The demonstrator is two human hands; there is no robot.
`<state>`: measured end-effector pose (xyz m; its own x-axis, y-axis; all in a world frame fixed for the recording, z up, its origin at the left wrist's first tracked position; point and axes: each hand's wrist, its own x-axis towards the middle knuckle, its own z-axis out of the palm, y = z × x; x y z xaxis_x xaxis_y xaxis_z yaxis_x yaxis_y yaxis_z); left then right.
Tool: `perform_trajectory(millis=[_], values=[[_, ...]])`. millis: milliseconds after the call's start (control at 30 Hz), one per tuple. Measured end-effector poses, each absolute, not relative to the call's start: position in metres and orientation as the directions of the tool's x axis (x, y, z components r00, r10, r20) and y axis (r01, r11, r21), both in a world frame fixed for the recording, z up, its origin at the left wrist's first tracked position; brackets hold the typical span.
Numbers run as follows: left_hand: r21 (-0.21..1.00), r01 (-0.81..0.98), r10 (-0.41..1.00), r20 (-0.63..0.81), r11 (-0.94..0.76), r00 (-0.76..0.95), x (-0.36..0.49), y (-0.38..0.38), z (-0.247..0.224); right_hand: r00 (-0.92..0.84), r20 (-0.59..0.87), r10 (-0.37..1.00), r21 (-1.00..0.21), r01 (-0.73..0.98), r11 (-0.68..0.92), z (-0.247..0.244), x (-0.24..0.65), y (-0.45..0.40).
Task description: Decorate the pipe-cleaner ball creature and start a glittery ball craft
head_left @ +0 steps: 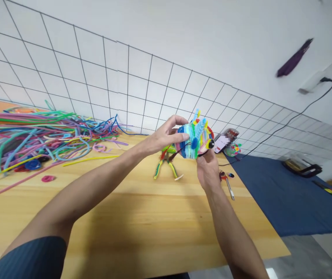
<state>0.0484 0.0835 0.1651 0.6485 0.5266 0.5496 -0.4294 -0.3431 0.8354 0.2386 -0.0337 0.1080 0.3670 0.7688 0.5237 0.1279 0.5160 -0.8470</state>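
Observation:
A colourful pipe-cleaner figure (187,145), striped blue, white, green and yellow, is held above the table between both hands. Light-blue points stick up from its top, and a round black eye bulges on its right side. My left hand (170,133) grips it from the left, thumb laid across the blue and white stripes. From below and the right, my right hand (208,168) supports it, with its fingers partly hidden behind the figure. Beneath the figure lie pliers (166,166) with yellow-green handles, their upper part covered by coloured strands.
A heap of loose pipe cleaners (44,135) spreads over the table's left side. At the right are a phone (222,143), a pen (230,189) and a small dotted colourful object (233,149). A black cable (285,120) runs down the wall. Dark blue cloth (273,193) borders the wooden table (154,232).

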Motion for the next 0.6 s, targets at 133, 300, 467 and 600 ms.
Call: perform_trajectory(millis=[133,300,467,600], values=[[0.838,-0.446,0.480,0.546,-0.315,0.687,0.049,0.086,0.167,0.169,0.447,0.879,-0.894,0.036,0.447,0.117,0.237,-0.035],[0.852,-0.419,0.458,0.522,-0.313,0.719,0.055,0.086,0.169,0.134,0.448,0.884,-0.891,-0.007,0.453,0.124,0.234,-0.036],[0.741,-0.344,0.550,0.664,-0.577,0.507,0.052,0.079,0.171,0.207,0.472,0.857,-0.873,-0.027,0.488,0.124,0.239,-0.031],[0.566,-0.256,0.451,0.802,-0.784,0.391,0.045,0.067,0.167,0.272,0.493,0.826,-0.851,-0.048,0.523,0.120,0.246,-0.024]])
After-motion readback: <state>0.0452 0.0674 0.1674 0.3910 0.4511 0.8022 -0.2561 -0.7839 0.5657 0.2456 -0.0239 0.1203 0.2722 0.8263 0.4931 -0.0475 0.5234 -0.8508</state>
